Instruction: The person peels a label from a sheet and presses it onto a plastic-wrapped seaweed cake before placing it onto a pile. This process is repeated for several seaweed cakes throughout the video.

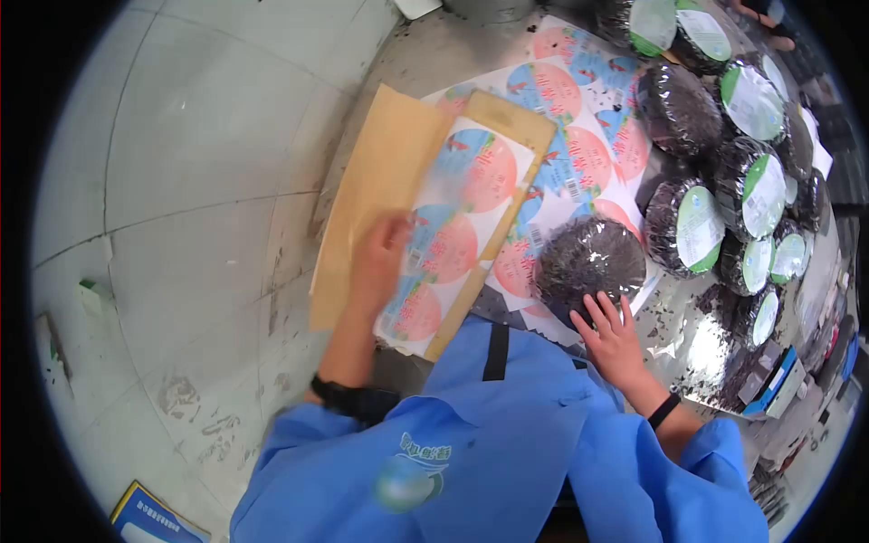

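Observation:
A sheet of round pink and blue labels [450,242] lies on a tan board [444,337]. My left hand [382,258] is at the sheet's left edge, blurred, its fingers curled; whether they hold anything is hidden. My right hand [614,337] rests with spread fingers on the near edge of a round dark pack in clear wrap [590,262]. That pack has no label on its visible face and sits on other label sheets [579,154]. Brown paper [385,172] lies to the left of the board.
Several round dark packs with green and white labels [760,195] crowd the right side. A blue box [771,382] stands near the right edge. Dark crumbs are scattered on the metal table [674,348]. Another person's hand [765,20] shows at the top right.

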`<state>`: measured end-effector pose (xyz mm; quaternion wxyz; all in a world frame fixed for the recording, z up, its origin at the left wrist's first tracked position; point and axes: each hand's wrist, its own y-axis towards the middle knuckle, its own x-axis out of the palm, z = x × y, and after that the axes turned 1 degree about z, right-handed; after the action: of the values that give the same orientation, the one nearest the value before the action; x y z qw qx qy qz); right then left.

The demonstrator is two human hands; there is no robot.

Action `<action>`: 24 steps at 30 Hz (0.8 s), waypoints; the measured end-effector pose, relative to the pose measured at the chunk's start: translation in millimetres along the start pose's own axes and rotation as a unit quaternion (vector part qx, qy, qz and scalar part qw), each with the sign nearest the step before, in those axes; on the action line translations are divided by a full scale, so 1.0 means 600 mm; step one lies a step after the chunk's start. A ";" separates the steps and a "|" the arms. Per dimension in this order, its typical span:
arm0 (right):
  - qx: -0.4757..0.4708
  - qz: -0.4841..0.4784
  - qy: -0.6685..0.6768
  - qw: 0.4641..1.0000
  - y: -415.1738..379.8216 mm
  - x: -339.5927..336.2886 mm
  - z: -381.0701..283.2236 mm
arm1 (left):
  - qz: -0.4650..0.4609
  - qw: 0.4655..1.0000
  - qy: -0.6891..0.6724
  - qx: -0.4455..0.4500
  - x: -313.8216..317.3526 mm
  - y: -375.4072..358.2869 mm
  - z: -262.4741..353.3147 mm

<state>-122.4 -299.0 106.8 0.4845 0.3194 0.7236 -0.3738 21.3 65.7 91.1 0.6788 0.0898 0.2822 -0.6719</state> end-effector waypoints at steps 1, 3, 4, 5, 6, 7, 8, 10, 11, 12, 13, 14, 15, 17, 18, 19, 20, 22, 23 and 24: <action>0.023 -0.004 0.016 1.000 0.000 -0.007 -0.009 | -0.047 0.998 0.002 -0.029 0.024 -0.012 -0.058; 0.057 -0.004 0.035 0.998 0.005 -0.017 -0.021 | 0.098 0.986 0.098 -0.097 0.070 -0.009 -0.217; 0.065 -0.003 0.058 0.996 0.010 -0.024 -0.021 | 0.095 0.986 0.098 -0.099 0.083 -0.005 -0.207; 0.072 -0.003 0.081 0.994 0.016 -0.030 -0.022 | 0.131 0.976 0.171 -0.021 0.104 0.002 -0.183; 0.075 -0.004 0.082 0.994 0.021 -0.037 -0.023 | 0.165 0.954 0.243 0.056 0.120 0.003 -0.170; 0.075 -0.010 0.084 0.994 0.018 -0.041 -0.028 | 0.162 0.955 0.244 0.051 0.130 0.001 -0.170; 0.082 -0.001 0.097 0.992 0.018 -0.043 -0.028 | 0.194 0.946 0.258 0.037 0.137 0.004 -0.169; 0.088 0.009 0.111 0.990 0.017 -0.046 -0.027 | 0.228 0.935 0.272 0.024 0.144 0.010 -0.169; 0.084 0.019 0.112 0.990 0.013 -0.046 -0.029 | 0.230 0.936 0.264 0.027 0.143 0.007 -0.170; 0.081 0.032 0.113 0.990 0.011 -0.045 -0.030 | 0.234 0.937 0.256 0.032 0.142 0.009 -0.170; 0.082 0.034 0.118 0.989 0.008 -0.045 -0.031 | 0.232 0.937 0.260 0.034 0.141 0.008 -0.169; 0.082 0.042 0.125 0.988 0.005 -0.045 -0.032 | 0.236 0.938 0.252 0.025 0.142 0.006 -0.167; 0.082 0.051 0.132 0.987 0.003 -0.045 -0.032 | 0.240 0.940 0.242 0.016 0.144 0.006 -0.166; 0.089 0.056 0.141 0.984 -0.004 -0.044 -0.034 | 0.232 0.939 0.249 0.040 0.137 0.011 -0.167; 0.092 0.061 0.146 0.983 -0.009 -0.043 -0.036 | 0.228 0.939 0.251 0.062 0.135 0.013 -0.166; 0.092 0.060 0.146 0.983 -0.015 -0.040 -0.037 | 0.227 0.939 0.251 0.061 0.138 0.012 -0.164; 0.086 0.055 0.153 0.983 -0.020 -0.037 -0.038 | 0.242 0.937 0.244 0.063 0.140 0.011 -0.161; 0.077 0.050 0.157 0.983 -0.032 -0.031 -0.041 | 0.259 0.934 0.237 0.064 0.143 0.008 -0.157; 0.072 0.045 0.160 0.983 -0.039 -0.027 -0.042 | 0.271 0.932 0.230 0.069 0.143 0.008 -0.156; 0.068 0.040 0.163 0.983 -0.045 -0.024 -0.045 | 0.284 0.930 0.223 0.075 0.144 0.007 -0.157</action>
<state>-152.4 -291.8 133.2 0.3517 0.4372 0.7524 -0.3451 -4.9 38.9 -31.2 0.7520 0.3644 0.3381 -0.4330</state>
